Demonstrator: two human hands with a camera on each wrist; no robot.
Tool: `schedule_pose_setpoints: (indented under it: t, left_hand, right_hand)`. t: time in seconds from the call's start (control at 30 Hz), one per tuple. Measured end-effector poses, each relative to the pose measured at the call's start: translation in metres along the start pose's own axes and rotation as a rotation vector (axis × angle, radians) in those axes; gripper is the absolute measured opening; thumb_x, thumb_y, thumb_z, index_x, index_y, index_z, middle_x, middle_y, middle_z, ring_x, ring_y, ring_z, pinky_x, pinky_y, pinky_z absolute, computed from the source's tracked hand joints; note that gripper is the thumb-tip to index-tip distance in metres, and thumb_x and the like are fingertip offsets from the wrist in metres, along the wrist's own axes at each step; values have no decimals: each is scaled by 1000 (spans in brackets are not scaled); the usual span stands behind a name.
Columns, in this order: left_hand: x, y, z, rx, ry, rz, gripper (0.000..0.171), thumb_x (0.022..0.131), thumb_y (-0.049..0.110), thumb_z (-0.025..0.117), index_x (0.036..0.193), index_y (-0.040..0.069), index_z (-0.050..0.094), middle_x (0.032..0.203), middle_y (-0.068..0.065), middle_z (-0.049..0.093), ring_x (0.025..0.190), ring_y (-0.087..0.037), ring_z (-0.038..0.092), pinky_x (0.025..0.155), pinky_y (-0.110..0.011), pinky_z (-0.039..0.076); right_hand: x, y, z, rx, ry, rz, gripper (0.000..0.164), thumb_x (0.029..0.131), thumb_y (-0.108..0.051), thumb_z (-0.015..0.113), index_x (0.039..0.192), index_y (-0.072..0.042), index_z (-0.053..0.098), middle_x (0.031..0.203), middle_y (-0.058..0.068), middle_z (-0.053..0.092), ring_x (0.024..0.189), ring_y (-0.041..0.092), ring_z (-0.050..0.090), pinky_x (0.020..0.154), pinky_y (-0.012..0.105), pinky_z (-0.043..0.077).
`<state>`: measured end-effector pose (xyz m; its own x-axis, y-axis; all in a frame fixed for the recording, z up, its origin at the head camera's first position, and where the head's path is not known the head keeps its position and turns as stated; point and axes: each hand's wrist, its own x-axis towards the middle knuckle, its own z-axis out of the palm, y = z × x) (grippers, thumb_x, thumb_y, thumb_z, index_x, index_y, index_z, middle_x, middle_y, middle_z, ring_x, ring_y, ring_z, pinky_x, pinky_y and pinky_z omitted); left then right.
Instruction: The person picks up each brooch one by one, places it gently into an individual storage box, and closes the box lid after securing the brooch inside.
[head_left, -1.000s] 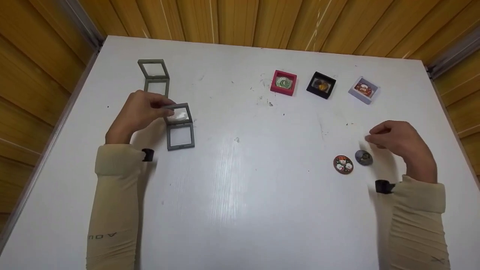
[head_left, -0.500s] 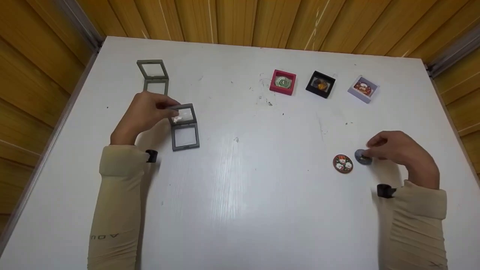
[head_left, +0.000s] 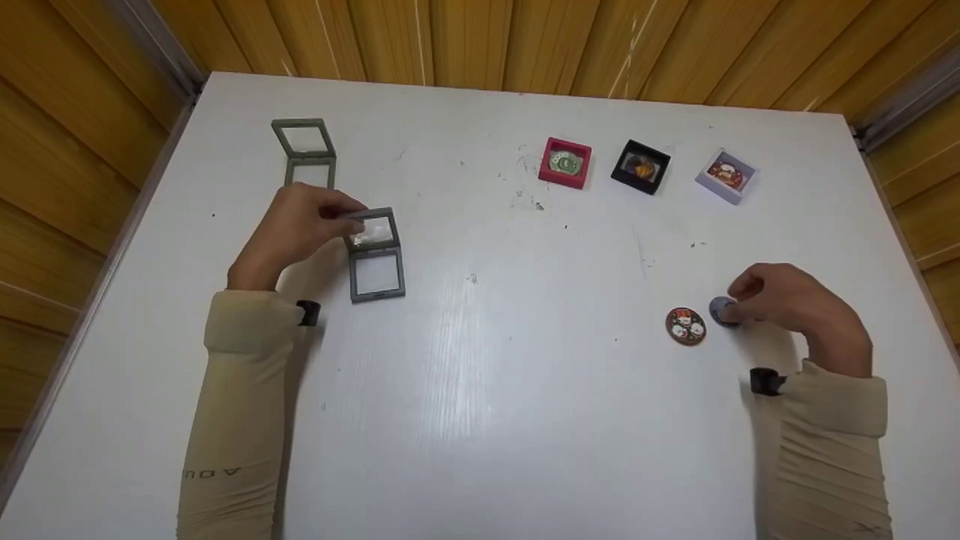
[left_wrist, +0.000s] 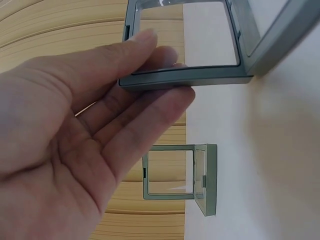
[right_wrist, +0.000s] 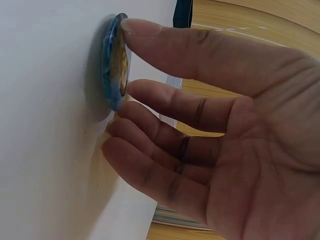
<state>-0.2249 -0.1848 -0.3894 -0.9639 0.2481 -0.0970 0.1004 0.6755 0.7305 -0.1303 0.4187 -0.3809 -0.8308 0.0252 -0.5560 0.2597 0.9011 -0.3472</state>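
Observation:
My left hand (head_left: 300, 229) pinches one half of a grey hinged display frame (head_left: 379, 295), thumb over its edge and fingers beneath. The frame (left_wrist: 190, 76) hangs unfolded, with clear film in both halves. At the right, my right hand (head_left: 799, 304) has thumb and index finger at opposite edges of a small blue round badge (right_wrist: 111, 65), which sits at the table surface. Part of this badge (head_left: 719, 309) is covered by the thumb in the head view. Just left of it lies a dark badge with a brown rim and white figures (head_left: 685, 326).
An olive-green hinged frame (head_left: 310, 157) stands unfolded behind my left hand. Along the back right are a red box (head_left: 564, 181), a black box (head_left: 636, 184) and a lavender box (head_left: 718, 192), each with a small picture piece inside. Wooden slat walls border the white table.
My right hand has come down to the blue badge, and its fingers are now at the badge's edges. My left hand has shifted slightly right with the grey frame.

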Motion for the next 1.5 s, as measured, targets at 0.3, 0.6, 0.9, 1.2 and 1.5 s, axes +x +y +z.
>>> schedule_pose_setpoints:
  t: [0.3, 0.6, 0.9, 1.2, 1.5]
  left_hand:
    - [0, 0, 3, -3, 4, 23, 22, 94, 2, 80, 117, 3, 81, 110, -14, 77, 97, -27, 67, 82, -31, 52]
    - [-1, -1, 3, -11, 5, 26, 23, 95, 3, 80, 117, 2, 81, 110, -14, 77, 97, -26, 66, 79, -27, 51]
    - [-1, 1, 4, 1, 1, 22, 23, 95, 4, 80, 119, 3, 81, 112, -14, 76, 99, -27, 67, 82, -31, 52]
    - [0, 4, 6, -13, -19, -2, 24, 95, 5, 80, 119, 4, 81, 113, -13, 76, 99, -26, 65, 85, -34, 52]
    - [2, 5, 10, 2, -10, 10, 24, 95, 5, 81, 118, 4, 81, 111, -12, 77, 98, -25, 66, 83, -33, 52]
  right_hand:
    - [2, 1, 0, -13, 15, -14, 53, 94, -28, 80, 124, 10, 58, 120, 30, 60, 108, 46, 54, 88, 58, 48]
    - [2, 7, -2, 20, 25, -17, 48, 94, -28, 80, 120, 8, 61, 115, 25, 63, 107, 43, 54, 86, 52, 46]
    - [3, 14, -4, 62, 45, -42, 37, 102, -19, 70, 122, 12, 63, 110, 23, 68, 105, 40, 60, 90, 52, 46]
    - [4, 15, -5, 162, 90, -20, 40, 106, -24, 66, 127, 10, 61, 118, 24, 66, 107, 36, 61, 87, 36, 49]
    - [3, 7, -4, 210, 152, -21, 39, 107, -26, 65, 128, 7, 61, 118, 19, 67, 91, 15, 65, 78, 24, 54]
